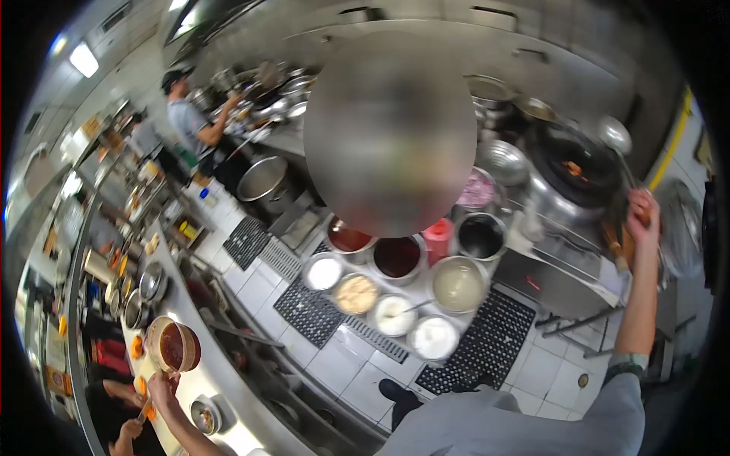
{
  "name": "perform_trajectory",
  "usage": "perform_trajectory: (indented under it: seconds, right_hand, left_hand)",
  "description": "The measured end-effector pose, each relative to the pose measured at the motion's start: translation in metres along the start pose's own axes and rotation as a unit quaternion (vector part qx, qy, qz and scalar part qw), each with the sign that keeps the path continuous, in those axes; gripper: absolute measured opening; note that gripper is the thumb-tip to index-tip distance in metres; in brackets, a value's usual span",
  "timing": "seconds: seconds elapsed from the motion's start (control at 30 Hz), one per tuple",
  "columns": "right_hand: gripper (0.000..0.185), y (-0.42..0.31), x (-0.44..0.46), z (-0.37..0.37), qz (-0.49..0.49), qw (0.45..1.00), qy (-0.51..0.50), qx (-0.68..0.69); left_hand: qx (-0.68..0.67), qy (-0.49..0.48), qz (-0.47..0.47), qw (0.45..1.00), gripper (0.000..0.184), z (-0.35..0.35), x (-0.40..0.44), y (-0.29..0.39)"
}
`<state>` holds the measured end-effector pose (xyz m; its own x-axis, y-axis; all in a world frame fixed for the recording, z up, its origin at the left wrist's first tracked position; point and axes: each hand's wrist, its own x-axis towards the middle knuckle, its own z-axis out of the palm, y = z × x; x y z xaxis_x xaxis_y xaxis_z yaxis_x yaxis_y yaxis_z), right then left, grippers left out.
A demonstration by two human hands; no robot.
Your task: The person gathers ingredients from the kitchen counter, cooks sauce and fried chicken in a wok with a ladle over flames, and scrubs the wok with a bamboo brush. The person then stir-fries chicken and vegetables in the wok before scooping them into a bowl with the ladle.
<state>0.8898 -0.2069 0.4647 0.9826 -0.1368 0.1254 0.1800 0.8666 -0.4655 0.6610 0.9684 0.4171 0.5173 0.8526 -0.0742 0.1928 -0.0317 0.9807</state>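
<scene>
My left hand (163, 389) stretches over the steel counter at the lower left, its fingers closed on the edge of a round bowl (155, 342) with dark red sauce in it. A small metal bowl of mixed food (204, 415) sits on the counter near my left forearm. On the right, my right hand (643, 213) is wrapped round the handle of a ladle (614, 135), whose round head is raised beside the wok. Inside the black wok (551, 152) lies a little orange-brown food (574, 169).
A blurred disc hides the middle. Containers of dark red sauce (398, 259), white powder (434, 338) and pale liquid (459, 284) crowd a low table. Across the counter, a co-worker's hands (131, 430) hold a knife by orange pieces. Another person (190, 121) stands farther back. Black mats (487, 349) cover some tiles.
</scene>
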Motion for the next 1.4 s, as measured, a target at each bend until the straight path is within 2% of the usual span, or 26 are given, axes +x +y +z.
perform_trajectory:
  seconds: [0.07,0.13,0.2,0.23,0.27,0.3,0.33,0.37,0.47,0.57,0.67,0.7,0.77,0.8,0.83,0.87,0.9,0.93,1.0,1.13,1.33,1.4]
  right_hand:
    - [0.019,-0.006,-0.009,0.005,0.003,0.999,0.033,-0.002]
    - [0.029,-0.012,-0.011,0.006,0.008,0.998,0.069,0.002]
    - [0.021,-0.030,-0.011,-0.018,0.033,0.997,0.051,0.047]
    - [0.014,-0.031,-0.019,-0.010,0.025,0.996,0.074,0.039]
    - [0.008,-0.033,-0.022,-0.001,0.018,0.995,0.094,0.029]
    - [0.006,-0.041,-0.024,0.001,0.054,0.991,0.117,0.034]
    - [0.008,-0.048,-0.022,0.000,0.090,0.986,0.138,0.037]
    - [0.009,-0.052,-0.024,0.000,0.083,0.987,0.134,0.014]
    - [0.011,-0.061,-0.033,0.001,0.091,0.985,0.149,-0.004]
    - [0.008,-0.068,-0.042,-0.001,0.114,0.979,0.161,-0.044]
    - [0.008,-0.069,-0.052,0.007,0.142,0.975,0.142,-0.093]
    - [0.009,-0.068,-0.054,0.005,0.145,0.973,0.155,-0.091]
    - [0.008,-0.068,-0.052,0.009,0.135,0.971,0.168,-0.103]
    - [0.007,-0.066,-0.052,0.014,0.126,0.970,0.173,-0.113]
    - [0.007,-0.061,-0.054,0.017,0.120,0.969,0.181,-0.121]
    - [0.006,-0.059,-0.054,0.019,0.126,0.968,0.188,-0.110]
    - [0.007,-0.059,-0.052,0.020,0.131,0.967,0.193,-0.099]
    - [0.010,-0.061,-0.050,0.022,0.136,0.966,0.200,-0.086]
    - [0.016,-0.059,-0.044,0.037,0.139,0.955,0.248,-0.083]
    - [0.026,-0.053,-0.028,0.030,0.141,0.951,0.272,-0.045]
    - [0.016,-0.053,-0.005,0.020,0.154,0.944,0.276,-0.093]
    - [0.016,-0.056,0.001,0.018,0.155,0.943,0.283,-0.079]
  left_hand:
    - [0.009,-0.042,0.029,0.999,0.020,0.096,-0.087,0.061]
    - [0.013,-0.130,0.032,0.991,0.017,0.168,-0.135,0.091]
    - [0.038,-0.221,0.032,0.974,0.017,0.231,-0.166,0.111]
    - [0.038,-0.275,0.043,0.960,0.014,0.267,-0.179,0.117]
    - [0.010,-0.283,0.049,0.958,0.015,0.315,-0.213,0.129]
    - [0.023,-0.324,0.049,0.944,0.017,0.353,-0.236,0.139]
    - [0.051,-0.343,0.048,0.937,0.020,0.393,-0.248,0.144]
    - [0.039,-0.395,0.052,0.916,0.022,0.434,-0.265,0.146]
    - [0.031,-0.457,0.026,0.889,0.020,0.548,-0.338,0.161]
    - [0.045,-0.549,0.066,0.832,0.020,0.654,-0.381,0.165]
    - [0.070,-0.579,0.119,0.804,0.017,0.773,-0.404,0.159]
    - [0.052,-0.597,0.102,0.794,0.016,0.816,-0.410,0.154]
    - [0.063,-0.577,0.166,0.798,0.016,0.863,-0.466,0.174]
    - [0.126,-0.563,0.291,0.763,0.018,0.882,-0.484,0.185]
    - [0.056,-0.594,0.312,0.740,0.019,0.910,-0.495,0.182]
    - [0.102,-0.561,0.347,0.745,0.026,0.952,-0.495,0.175]
    - [0.147,-0.503,0.487,0.699,0.029,0.995,-0.494,0.166]
    - [0.137,-0.523,0.422,0.728,0.030,1.022,-0.507,0.167]
    - [0.175,-0.536,0.406,0.720,0.030,1.046,-0.539,0.185]
    - [0.233,-0.551,0.448,0.665,0.029,1.095,-0.584,0.203]
    - [0.267,-0.534,0.530,0.602,0.029,1.158,-0.622,0.196]
    - [0.278,-0.536,0.525,0.600,0.030,1.170,-0.632,0.193]
